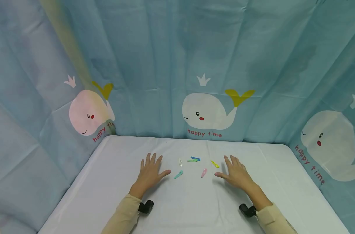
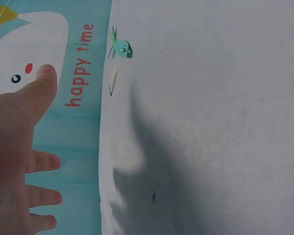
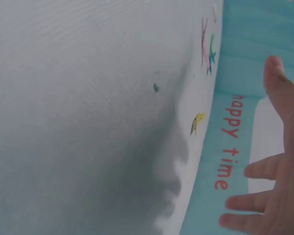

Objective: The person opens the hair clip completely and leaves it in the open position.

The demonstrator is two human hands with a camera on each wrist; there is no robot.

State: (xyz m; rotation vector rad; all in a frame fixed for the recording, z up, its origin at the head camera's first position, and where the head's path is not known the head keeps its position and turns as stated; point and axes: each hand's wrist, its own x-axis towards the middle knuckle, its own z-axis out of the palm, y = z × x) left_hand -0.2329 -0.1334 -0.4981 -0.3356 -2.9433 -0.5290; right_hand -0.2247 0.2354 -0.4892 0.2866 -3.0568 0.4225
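Several small snap hair clips lie scattered between the two hands in the head view. A white clip [image 1: 180,162] and a teal clip [image 1: 178,175] are nearest the left hand [image 1: 149,173], whose fingers are spread and hold nothing. Toward the back, a green clip [image 1: 192,160] overlaps a blue clip [image 1: 198,159]. A pink clip [image 1: 204,173] and a yellow clip [image 1: 214,164] lie closer to the right hand [image 1: 237,173]. That hand also has its fingers spread, with nothing in its grasp. Both wrist views show thumb and fingers stretched out, shadows falling on the cloth.
A white cloth [image 1: 195,204] covers the table. Behind and beside it hangs a blue curtain [image 1: 159,110] printed with whales. A black wrist camera [image 1: 146,206] sits at the left cuff, another black camera [image 1: 247,210] at the right.
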